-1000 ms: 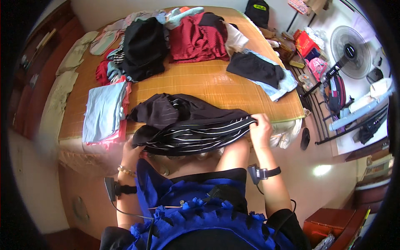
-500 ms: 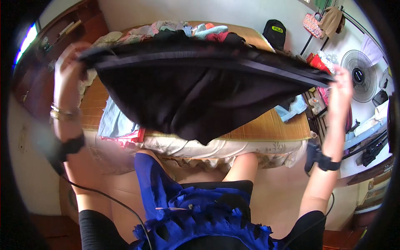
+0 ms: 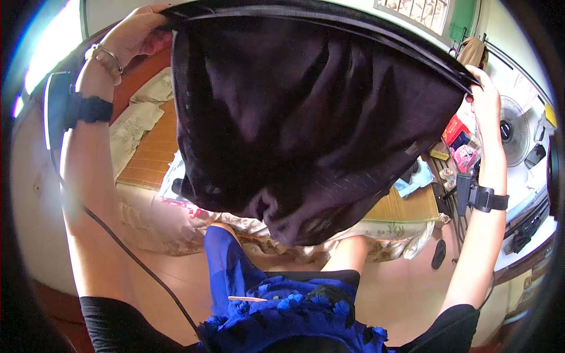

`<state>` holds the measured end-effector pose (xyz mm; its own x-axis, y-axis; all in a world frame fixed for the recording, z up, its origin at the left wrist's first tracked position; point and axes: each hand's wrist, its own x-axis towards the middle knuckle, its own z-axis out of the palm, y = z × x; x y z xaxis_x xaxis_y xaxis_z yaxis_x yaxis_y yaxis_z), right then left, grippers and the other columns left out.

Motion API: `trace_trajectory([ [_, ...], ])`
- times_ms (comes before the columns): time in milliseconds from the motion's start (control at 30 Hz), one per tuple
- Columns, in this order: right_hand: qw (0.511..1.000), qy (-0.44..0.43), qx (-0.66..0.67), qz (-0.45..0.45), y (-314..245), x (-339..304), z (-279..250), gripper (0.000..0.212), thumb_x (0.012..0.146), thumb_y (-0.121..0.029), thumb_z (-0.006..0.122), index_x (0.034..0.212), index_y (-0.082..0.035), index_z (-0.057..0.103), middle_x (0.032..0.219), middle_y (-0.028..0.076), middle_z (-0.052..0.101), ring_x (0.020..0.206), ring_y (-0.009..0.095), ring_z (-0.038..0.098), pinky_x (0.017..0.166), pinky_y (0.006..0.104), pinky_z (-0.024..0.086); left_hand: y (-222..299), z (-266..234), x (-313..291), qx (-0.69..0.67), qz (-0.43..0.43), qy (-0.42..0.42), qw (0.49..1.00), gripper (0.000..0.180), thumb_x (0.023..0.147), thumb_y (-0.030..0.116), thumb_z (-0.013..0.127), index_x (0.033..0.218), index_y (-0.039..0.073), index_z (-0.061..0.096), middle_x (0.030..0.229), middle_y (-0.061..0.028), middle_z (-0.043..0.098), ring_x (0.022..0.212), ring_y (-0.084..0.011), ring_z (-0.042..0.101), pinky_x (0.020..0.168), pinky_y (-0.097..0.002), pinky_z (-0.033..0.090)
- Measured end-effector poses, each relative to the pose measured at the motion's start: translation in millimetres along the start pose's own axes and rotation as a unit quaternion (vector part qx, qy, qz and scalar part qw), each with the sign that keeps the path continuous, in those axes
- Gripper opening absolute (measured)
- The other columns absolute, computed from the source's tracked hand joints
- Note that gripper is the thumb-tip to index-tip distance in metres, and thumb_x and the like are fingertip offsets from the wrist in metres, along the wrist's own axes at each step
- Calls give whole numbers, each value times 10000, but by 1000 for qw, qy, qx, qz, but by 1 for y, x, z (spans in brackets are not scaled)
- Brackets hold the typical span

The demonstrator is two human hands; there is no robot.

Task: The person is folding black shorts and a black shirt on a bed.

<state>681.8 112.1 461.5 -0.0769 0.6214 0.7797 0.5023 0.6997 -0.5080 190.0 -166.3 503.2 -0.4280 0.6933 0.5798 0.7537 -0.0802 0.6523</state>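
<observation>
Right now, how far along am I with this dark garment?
Lifted: the dark garment is off the bed, stretched wide by its top edge between the left hand and right hand. In hand: it hangs open, unfolded. Left: no fold is made yet.

Single head-worn fisheye view, looking forward and down from close range, frame filled by a raised dark garment (image 3: 306, 117), with bed (image 3: 147, 153), floor and rim-bent room edges behind it.
</observation>
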Motion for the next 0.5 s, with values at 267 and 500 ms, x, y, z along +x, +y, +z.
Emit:
trace_trajectory([
  [267, 999, -42, -8, 6, -4, -20, -5, 448, 806, -23, 363, 1159, -113, 625, 629, 4, 560, 434, 39, 421, 407, 189, 349, -27, 8, -13, -249, -62, -4, 967, 228, 899, 151, 500, 1099, 86, 592, 741, 1, 624, 510, -35, 519, 430, -158, 399],
  [500, 965, -91, 210, 128, -9, -60, -13, 489, 813, 6, 309, 1208, -86, 583, 614, 8, 541, 425, 43, 390, 417, 179, 347, -19, 12, -43, -158, -111, -89, 977, 205, 876, 86, 457, 1009, 39, 605, 693, -24, 614, 464, -50, 533, 373, -170, 393],
])
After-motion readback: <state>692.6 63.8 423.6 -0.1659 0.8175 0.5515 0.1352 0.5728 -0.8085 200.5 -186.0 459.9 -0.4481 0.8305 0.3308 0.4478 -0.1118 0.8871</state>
